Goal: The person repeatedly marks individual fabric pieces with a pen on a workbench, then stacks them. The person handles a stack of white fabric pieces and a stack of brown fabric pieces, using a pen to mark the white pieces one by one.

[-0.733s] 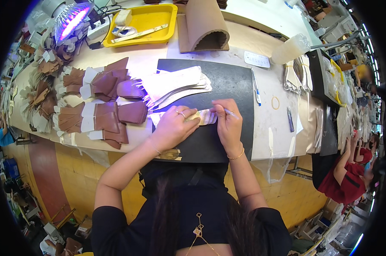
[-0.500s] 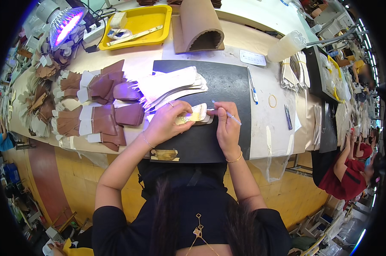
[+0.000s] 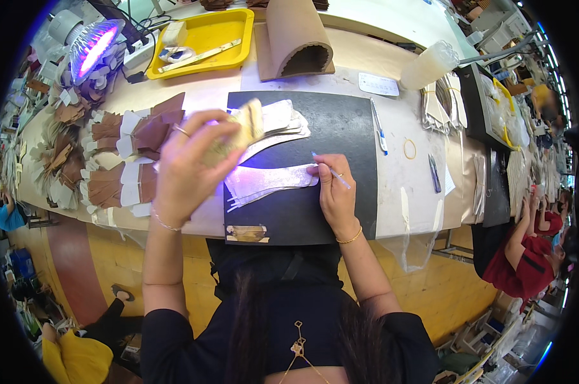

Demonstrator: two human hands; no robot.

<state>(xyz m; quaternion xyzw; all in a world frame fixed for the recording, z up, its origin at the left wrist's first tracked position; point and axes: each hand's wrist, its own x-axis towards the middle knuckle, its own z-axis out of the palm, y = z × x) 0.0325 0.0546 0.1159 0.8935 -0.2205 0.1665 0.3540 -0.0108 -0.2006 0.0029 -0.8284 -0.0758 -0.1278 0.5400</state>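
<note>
My left hand [image 3: 196,166] is raised above the left edge of the black mat [image 3: 347,121]. It is closed on a pale yellow flat template [image 3: 248,123] with a dark line near its end; the picture is slightly blurred there. On the mat below lies a small stack of white cut pieces [image 3: 270,182], narrowing to the right and lit purplish. My right hand [image 3: 336,195] pinches a thin, pale pen [image 3: 341,180], its fingertips at the right end of that stack. Behind it is a second white stack [image 3: 276,116], partly covered by the template.
Brown cut pieces [image 3: 107,182] lie in rows at left, under a lit lamp [image 3: 96,51]. A yellow tray [image 3: 203,64] and a curved brown form [image 3: 299,41] stand behind. A pen [image 3: 379,131], a rubber band [image 3: 410,149] and a bottle [image 3: 430,67] are at right.
My left hand has lifted the template off the white pieces and moved up and left, uncovering the stack. My right hand has stayed nearly in place with the pen.
</note>
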